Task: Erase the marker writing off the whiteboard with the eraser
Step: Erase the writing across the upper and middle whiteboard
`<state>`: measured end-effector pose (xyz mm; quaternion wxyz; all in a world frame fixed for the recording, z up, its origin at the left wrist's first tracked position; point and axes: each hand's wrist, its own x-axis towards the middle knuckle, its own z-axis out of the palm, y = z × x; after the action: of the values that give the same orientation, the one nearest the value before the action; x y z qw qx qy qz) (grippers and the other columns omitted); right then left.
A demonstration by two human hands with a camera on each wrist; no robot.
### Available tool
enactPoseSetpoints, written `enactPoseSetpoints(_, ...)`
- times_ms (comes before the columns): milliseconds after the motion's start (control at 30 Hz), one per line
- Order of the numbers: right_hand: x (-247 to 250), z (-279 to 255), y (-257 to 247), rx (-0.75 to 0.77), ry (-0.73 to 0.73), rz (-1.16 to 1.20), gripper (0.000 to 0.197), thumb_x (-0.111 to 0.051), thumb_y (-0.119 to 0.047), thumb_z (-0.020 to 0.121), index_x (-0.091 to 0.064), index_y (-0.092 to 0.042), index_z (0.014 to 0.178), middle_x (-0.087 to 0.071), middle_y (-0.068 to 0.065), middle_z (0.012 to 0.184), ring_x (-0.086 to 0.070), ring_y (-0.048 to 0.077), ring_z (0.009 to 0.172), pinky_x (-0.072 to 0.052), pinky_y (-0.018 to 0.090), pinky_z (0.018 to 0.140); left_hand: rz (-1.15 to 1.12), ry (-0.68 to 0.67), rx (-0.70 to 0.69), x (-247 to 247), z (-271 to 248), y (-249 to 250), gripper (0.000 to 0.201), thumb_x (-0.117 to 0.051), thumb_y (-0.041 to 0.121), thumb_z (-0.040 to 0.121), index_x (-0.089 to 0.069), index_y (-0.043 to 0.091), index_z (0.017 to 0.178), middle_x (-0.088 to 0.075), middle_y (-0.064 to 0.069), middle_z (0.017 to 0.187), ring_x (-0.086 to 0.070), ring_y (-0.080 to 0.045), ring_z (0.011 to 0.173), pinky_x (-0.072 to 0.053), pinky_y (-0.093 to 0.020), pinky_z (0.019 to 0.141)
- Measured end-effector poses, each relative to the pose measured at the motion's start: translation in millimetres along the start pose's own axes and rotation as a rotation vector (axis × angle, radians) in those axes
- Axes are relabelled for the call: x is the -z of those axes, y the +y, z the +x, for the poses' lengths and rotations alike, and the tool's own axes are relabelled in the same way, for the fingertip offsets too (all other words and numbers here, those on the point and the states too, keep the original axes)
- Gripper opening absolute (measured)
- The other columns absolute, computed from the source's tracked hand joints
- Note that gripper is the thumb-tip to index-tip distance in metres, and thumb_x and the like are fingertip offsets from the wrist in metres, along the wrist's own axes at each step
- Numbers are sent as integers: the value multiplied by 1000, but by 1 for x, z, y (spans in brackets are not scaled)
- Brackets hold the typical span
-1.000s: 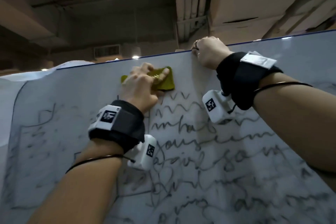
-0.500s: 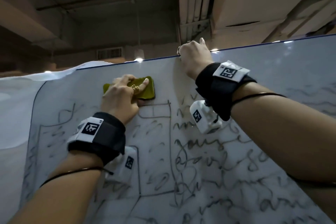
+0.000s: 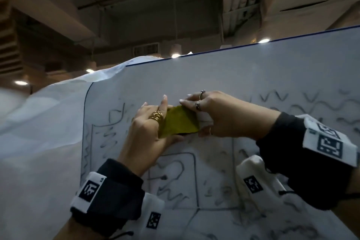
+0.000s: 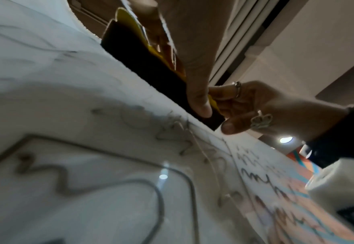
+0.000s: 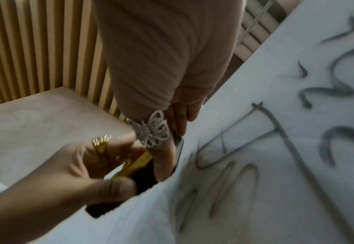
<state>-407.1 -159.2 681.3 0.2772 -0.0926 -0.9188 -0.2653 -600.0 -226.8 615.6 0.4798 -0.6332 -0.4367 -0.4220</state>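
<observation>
The yellow eraser [image 3: 180,121] with black felt [image 4: 147,69] is against the upper left part of the whiteboard [image 3: 253,76], tilted. My left hand [image 3: 155,122] grips its left end, thumb beneath. My right hand [image 3: 202,117] pinches its right end, fingers on the top edge and thumb [image 4: 230,127] below. In the right wrist view the eraser [image 5: 138,163] shows only as a yellow strip between both hands. Dark marker writing [image 3: 272,99] and drawn boxes [image 3: 175,177] cover the board below and to the right.
A white sheet [image 3: 39,122] hangs beside the board's left edge. The board's blue top edge [image 3: 253,45] lies above the hands, with ceiling ducts and lamps beyond. A wooden slat wall [image 5: 36,41] stands behind the board.
My right hand has left the board's top edge and come down onto the eraser's right end. The eraser has moved down the board under my left hand and now sits tilted.
</observation>
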Motion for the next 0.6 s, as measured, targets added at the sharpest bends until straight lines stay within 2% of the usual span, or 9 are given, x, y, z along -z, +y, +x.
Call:
enactPoseSetpoints(100, -10, 1, -10, 5, 4, 15, 85, -67, -17, 81, -18, -14, 150, -31, 3, 150, -34, 16, 132, -17, 5, 97, -12, -13, -50, 12, 0, -3, 96, -62, 53, 71, -37, -10, 138, -67, -7, 111, -49, -15, 106, -39, -57, 102)
enactPoseSetpoints(167, -14, 2, -15, 1, -30, 55, 93, -66, -15, 78, -9, -13, 152, -22, 3, 153, -26, 14, 134, -13, 3, 97, -23, -30, -54, 19, -3, -6, 96, -61, 51, 72, -34, -12, 139, -67, -8, 112, -48, -16, 107, -41, -61, 99)
enactPoseSetpoints(300, -13, 6, -26, 24, -35, 156, 93, -66, -14, 80, -6, -11, 152, -18, 4, 153, -19, 12, 135, -7, -6, 94, 7, -48, -26, 25, -12, -5, 95, -59, 50, 75, -29, -13, 140, -65, -11, 111, -46, -18, 109, -36, -64, 101)
enactPoseSetpoints(367, -10, 8, -33, 53, -31, 131, 94, -65, -13, 80, -4, -11, 152, -21, 5, 152, -21, 12, 133, -10, -3, 92, 46, -54, -28, 28, -16, 1, 94, -57, 49, 77, -28, -14, 140, -65, -14, 110, -45, -18, 110, -36, -62, 102)
enactPoseSetpoints(500, -4, 14, -42, 94, -19, 120, 100, -65, -14, 80, 5, -15, 151, -33, 5, 141, -33, 13, 119, -21, 5, 86, 89, -9, -9, 35, -20, 11, 91, -56, 47, 82, -23, -13, 141, -64, -16, 112, -43, -20, 111, -43, -59, 97)
enactPoseSetpoints(600, -2, 18, -40, 77, 8, 108, 101, -65, -20, 84, 10, -19, 150, -36, 6, 136, -34, 16, 119, -20, 7, 82, 111, -1, -3, 39, -18, 13, 90, -48, 56, 88, -18, -8, 144, -62, -11, 117, -43, -21, 115, -37, -61, 102)
